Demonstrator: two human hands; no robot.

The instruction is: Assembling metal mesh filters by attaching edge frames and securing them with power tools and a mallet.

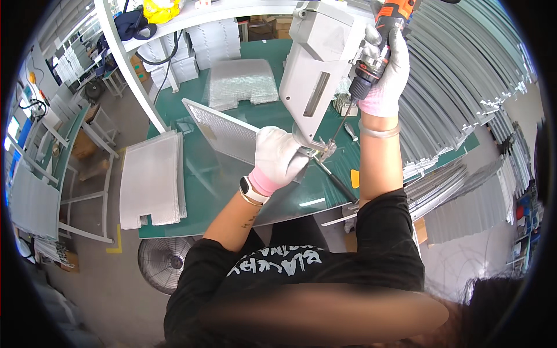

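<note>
Green-topped workbench (pixel 232 110) in a metal workshop, with a white shelf upright at its far left corner, stacks of flat mesh sheets (pixel 152 180) along its left edge, a wrapped bundle of the same sheets (pixel 241 81) farther back, and long grey metal strips (pixel 464 75) racked and fanned out on my right. Item in work: one rectangular mesh filter panel (pixel 223 132) in a metal frame, lying tilted on the bench, its long axis running from the far left toward my near right, where its near corner meets a small metal fitting (pixel 326 149). My left hand (pixel 278 158), in a white glove with a pink cuff, is closed over that near end of the panel and presses it down just beside the fitting. My right hand (pixel 387 69), gloved the same way, is wrapped around an orange and black power screwdriver (pixel 377 43) held high and well apart from the left; its long thin bit (pixel 342 124) slants down and to the left, tip at the fitting. A large pale grey machine housing (pixel 319 64) stands between the two hands, just behind the fitting. The left hand is the nearer one to the panel; the right reaches it only through the bit. A yellow scraper (pixel 355 178) lies on the bench near my right forearm.
</note>
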